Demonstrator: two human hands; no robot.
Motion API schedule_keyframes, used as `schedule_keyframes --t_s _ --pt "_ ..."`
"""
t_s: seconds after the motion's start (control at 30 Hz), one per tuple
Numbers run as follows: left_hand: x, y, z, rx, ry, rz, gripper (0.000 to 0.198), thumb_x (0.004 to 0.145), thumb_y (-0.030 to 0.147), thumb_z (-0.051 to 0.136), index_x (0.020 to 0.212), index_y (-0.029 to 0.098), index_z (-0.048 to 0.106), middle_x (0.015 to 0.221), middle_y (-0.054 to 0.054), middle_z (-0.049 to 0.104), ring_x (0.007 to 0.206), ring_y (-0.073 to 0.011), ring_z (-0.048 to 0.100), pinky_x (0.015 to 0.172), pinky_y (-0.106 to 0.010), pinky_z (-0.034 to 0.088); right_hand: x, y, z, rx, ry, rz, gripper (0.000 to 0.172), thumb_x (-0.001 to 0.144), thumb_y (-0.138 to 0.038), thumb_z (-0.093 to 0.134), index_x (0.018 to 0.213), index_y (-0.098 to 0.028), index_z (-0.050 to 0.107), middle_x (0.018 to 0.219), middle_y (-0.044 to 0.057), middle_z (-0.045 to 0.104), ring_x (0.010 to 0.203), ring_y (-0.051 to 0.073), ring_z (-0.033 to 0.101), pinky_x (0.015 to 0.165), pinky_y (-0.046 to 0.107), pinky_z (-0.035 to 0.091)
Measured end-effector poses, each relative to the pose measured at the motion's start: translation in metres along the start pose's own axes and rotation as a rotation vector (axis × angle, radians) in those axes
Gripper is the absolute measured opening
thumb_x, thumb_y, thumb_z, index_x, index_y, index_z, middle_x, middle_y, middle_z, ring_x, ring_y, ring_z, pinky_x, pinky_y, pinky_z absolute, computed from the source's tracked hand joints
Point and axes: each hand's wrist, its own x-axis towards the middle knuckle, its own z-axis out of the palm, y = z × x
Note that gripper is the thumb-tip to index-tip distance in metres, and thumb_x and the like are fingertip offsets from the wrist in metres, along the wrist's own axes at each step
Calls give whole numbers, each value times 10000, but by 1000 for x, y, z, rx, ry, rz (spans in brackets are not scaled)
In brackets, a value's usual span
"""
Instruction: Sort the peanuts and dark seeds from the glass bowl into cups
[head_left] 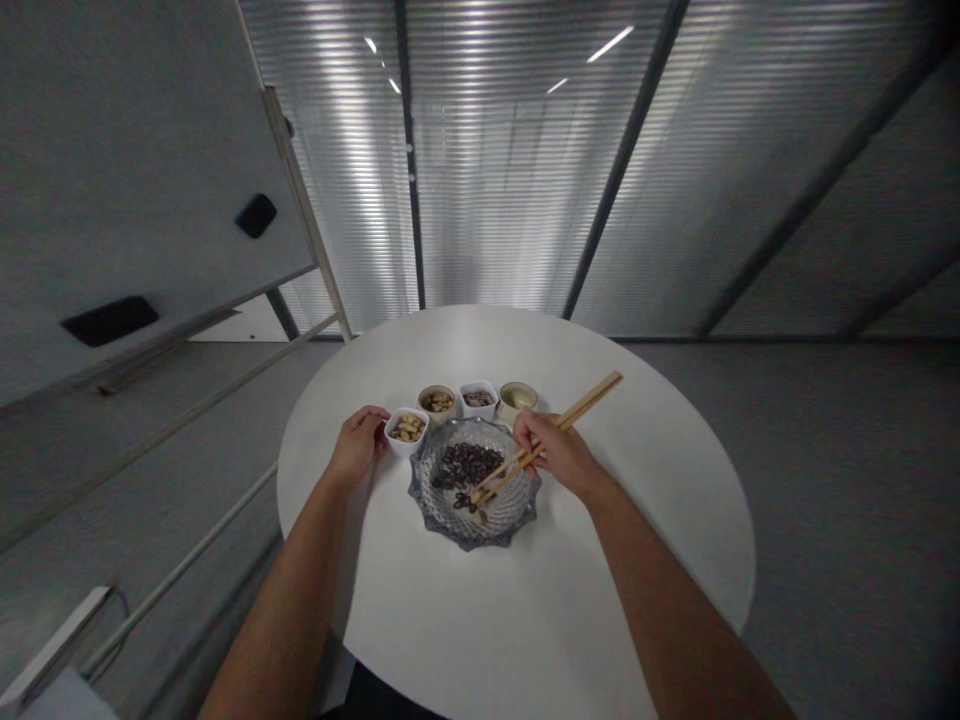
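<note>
Since the round white table (pixel 480 620) fills the bottom centre of the frame, its bare near part comes first, and just above it sits the scalloped, faceted clear-glass bowl (pixel 448 524), probably heavy, stiff and breakable, best taken by opposite sides of its rim. Inside lie small glossy dark-brown beans (pixel 466 464), mostly heaped toward the far side; they look light, hard and slippery, so each would be best nipped across its middle with gentle pressure. Two slim pale wooden chopsticks (pixel 595 396) slant down to a few loose beans near the front; whether the tips grip one I cannot tell. They look light and stiff, and the right hand (pixel 553 450) pinches them around mid-length, right of the bowl. At centre left, the left hand (pixel 357 442) curls its fingers against a small white square cup (pixel 403 450) of pale beans; how firmly is unclear. Behind the bowl stand a tan round cup (pixel 441 415), another white square cup (pixel 481 411) and a yellowish round cup (pixel 518 398).
</note>
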Motion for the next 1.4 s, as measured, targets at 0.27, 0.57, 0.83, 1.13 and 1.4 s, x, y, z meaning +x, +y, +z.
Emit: schedule_keyframes --t_s 0.27,0.57,0.83,1.13,1.4 --pt "2 0 -1 -7 -9 7 186 723 350 656 758 167 660 503 32 524 399 -100 423 394 -228 287 9 9 21 179 238 -178 596 881 -737 476 560 -235 499 333 -66 338 328 134 459 418 265 383" --pt "0 4 0 8 -2 -11 192 718 353 649 763 167 655 504 37 517 396 -98 416 386 -225 286 23 4 32 125 507 -332 639 929 -792 345 640 -244 504 386 -58 409 445 175 579 556 304 495" --pt "1 1 -3 15 -13 -1 180 732 344 631 773 171 656 520 26 545 398 -99 422 389 -226 293 29 6 41 22 352 -376 483 945 -625 528 670 -229 546 551 -21 572 585 164 597 660 301 499" --pt "-1 4 -1 28 -3 -1 190 726 357 637 762 171 660 504 34 516 402 -102 425 387 -225 296 -4 -12 3 139 -26 -106 469 774 -568 657 524 -209 489 480 -25 444 394 119 448 373 244 282" --pt "1 0 -1 11 2 -13 193 709 356 651 767 172 658 515 31 534 401 -99 423 384 -222 290 -5 -8 -8 51 -214 -22 413 697 -476 691 487 -194 474 480 -37 409 405 81 380 363 210 257"
